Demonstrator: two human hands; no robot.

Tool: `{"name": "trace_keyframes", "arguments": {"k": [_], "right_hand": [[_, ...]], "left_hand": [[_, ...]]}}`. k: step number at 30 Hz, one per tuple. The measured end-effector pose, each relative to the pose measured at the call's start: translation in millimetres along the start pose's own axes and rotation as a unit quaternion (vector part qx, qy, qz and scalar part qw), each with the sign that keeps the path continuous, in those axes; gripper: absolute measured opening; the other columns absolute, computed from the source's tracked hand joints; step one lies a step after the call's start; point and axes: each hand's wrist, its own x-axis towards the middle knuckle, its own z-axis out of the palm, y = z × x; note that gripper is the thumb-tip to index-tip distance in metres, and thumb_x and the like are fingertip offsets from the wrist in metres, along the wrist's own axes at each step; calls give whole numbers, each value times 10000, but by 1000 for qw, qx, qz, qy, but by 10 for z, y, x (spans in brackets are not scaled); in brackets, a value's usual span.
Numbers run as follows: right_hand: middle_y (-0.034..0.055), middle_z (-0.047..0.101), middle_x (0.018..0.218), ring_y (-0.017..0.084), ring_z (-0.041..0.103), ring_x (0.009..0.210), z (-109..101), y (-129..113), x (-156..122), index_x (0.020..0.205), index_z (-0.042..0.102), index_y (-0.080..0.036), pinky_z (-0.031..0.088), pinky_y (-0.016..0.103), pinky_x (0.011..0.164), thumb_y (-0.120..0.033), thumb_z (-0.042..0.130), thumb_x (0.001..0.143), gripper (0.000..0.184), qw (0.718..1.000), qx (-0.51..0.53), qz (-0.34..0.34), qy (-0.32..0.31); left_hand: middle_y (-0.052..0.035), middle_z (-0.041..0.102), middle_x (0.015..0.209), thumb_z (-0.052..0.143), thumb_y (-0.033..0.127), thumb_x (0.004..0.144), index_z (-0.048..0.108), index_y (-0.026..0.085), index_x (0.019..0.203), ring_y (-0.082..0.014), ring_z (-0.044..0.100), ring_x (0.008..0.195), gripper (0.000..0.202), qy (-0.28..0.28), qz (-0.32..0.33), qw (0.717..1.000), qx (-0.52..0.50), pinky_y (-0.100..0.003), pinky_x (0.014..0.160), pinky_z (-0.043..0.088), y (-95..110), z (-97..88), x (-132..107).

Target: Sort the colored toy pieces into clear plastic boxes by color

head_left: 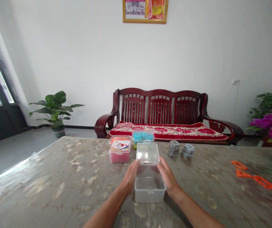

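Note:
A clear plastic box (149, 190) stands open and empty on the table in front of me, its hinged lid (147, 153) tilted back. My left hand (130, 175) rests against the box's left side with its fingers up at the lid's left corner. My right hand (167, 175) lies against the right side, fingers at the lid's right corner. Both hands are stretched flat along the box rather than wrapped round it.
Behind the box stand a pink-filled box (119, 152), an orange one (120, 139) and a blue-filled one (142, 136). Two grey stacked pieces (181, 149) sit to the right, orange strips (253, 174) farther right. A wooden bench (164, 117) stands beyond the table (55, 183).

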Motion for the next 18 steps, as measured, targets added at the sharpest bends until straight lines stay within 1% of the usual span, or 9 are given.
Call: {"name": "trace_keyframes", "arguments": {"k": [2, 5, 7, 9, 11, 13, 14, 16, 18], "right_hand": [[80, 669, 1289, 306, 600, 1186, -3, 10, 39, 1269, 629, -238, 448, 442, 1035, -648, 668, 765, 652, 1000, 10, -1, -6], [74, 667, 1292, 292, 591, 1203, -30, 10, 57, 1267, 625, -236, 442, 425, 1041, -637, 652, 789, 624, 1000, 7, -8, -22], [74, 670, 1281, 280, 576, 1226, -59, 40, 48, 1246, 635, -232, 429, 410, 1056, -647, 603, 825, 593, 999, 0, -18, -35], [82, 698, 1209, 272, 604, 1175, -116, 109, 51, 1230, 638, -225, 454, 403, 1023, -654, 533, 863, 574, 999, -14, -21, -30], [88, 726, 1074, 270, 652, 1047, -223, 212, 102, 1200, 635, -211, 499, 401, 941, -637, 516, 867, 554, 999, -42, -18, 14], [76, 719, 943, 258, 664, 911, -390, 330, 220, 1141, 628, -199, 524, 388, 859, -586, 577, 816, 508, 991, -83, -33, 100], [68, 704, 912, 249, 656, 876, -495, 391, 302, 1108, 621, -195, 524, 377, 841, -545, 614, 773, 485, 981, -106, -53, 150], [66, 680, 920, 237, 639, 866, -729, 509, 487, 1102, 592, -191, 517, 367, 840, -476, 623, 706, 489, 956, -144, -100, 237], [98, 671, 1009, 255, 629, 923, -966, 616, 660, 1153, 559, -182, 509, 390, 869, -434, 607, 661, 555, 933, -195, -111, 280]], "left_hand": [[-94, 731, 1180, 491, 584, 861, 743, 142, 1058, -317, 602, 1195, 546, 7, -5, 1000, -28, -439, 1104, 414, -42, 36, 25], [-101, 747, 1121, 514, 593, 843, 758, 141, 1015, -310, 636, 1141, 542, 19, 17, 998, -56, -423, 1066, 460, -134, 86, 60], [-104, 746, 1110, 538, 600, 828, 758, 140, 1017, -313, 650, 1123, 545, 38, 21, 997, -71, -433, 1054, 474, -205, 102, 83], [-109, 748, 1092, 569, 601, 811, 754, 136, 1021, -319, 681, 1071, 543, 40, 0, 994, -98, -450, 1014, 510, -256, 99, 109], [-113, 756, 1066, 576, 595, 809, 749, 136, 1035, -323, 712, 1005, 540, 40, -22, 991, -126, -469, 962, 547, -271, 75, 140], [-109, 758, 1083, 584, 579, 808, 745, 143, 1065, -323, 717, 1007, 531, 53, -15, 989, -136, -473, 965, 549, -257, 34, 174], [-107, 757, 1093, 585, 577, 805, 741, 144, 1083, -325, 715, 1016, 538, 63, -10, 988, -140, -478, 973, 544, -250, 11, 190], [-108, 762, 1092, 583, 588, 804, 711, 146, 1169, -335, 713, 1028, 588, 57, -13, 988, -141, -500, 989, 529, -254, -30, 217], [-111, 760, 1107, 578, 603, 807, 670, 148, 1249, -344, 699, 1065, 641, 51, -30, 989, -138, -521, 1011, 507, -291, -52, 231]]}}
